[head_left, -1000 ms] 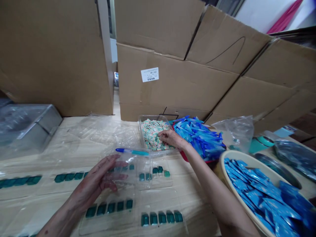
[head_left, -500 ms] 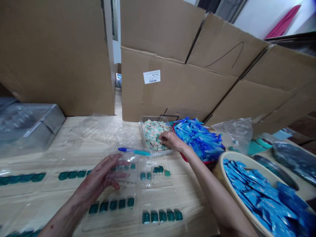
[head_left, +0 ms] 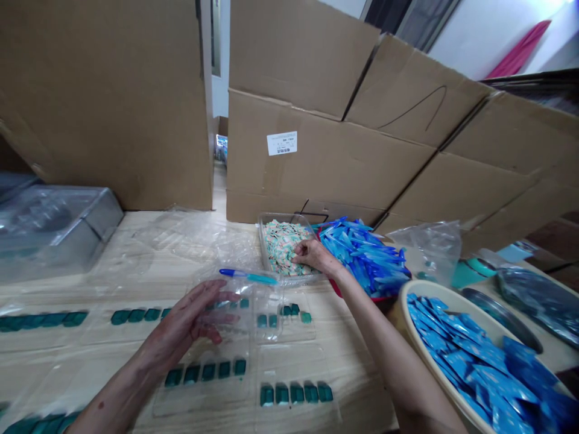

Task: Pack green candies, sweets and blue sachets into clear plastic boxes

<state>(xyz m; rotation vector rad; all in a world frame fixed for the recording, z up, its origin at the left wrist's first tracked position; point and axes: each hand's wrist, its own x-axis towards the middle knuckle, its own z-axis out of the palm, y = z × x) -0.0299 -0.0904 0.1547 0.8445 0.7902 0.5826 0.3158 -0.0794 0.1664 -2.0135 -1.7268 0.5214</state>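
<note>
My right hand [head_left: 312,254] reaches into a clear plastic box [head_left: 265,238] full of small flat pieces [head_left: 283,238] in pale green, white and pinkish tones. Its fingertips are pinched together at the pieces; whatever they hold is hidden. My left hand [head_left: 199,310], fingers stretched and apart, hovers over a clear plastic tray [head_left: 226,337] by a row of dark green gem-like blocks [head_left: 208,372]. Just beyond its fingertips lies a blue pen-shaped tool [head_left: 248,276]. More green blocks [head_left: 296,393] line the neighbouring tray, and a few smaller ones [head_left: 289,310] sit nearer the box.
Right of the box, a red container [head_left: 335,289] holds blue pointed pieces [head_left: 362,253]. A cream tub [head_left: 400,316] of blue packets [head_left: 456,343] stands at the right. Cardboard [head_left: 325,157] walls off the back; a clear bin [head_left: 67,229] is at the left.
The view has shifted slightly. Both hands keep almost the same pose, the right one still pinched in the box and the left still spread over the tray.
</note>
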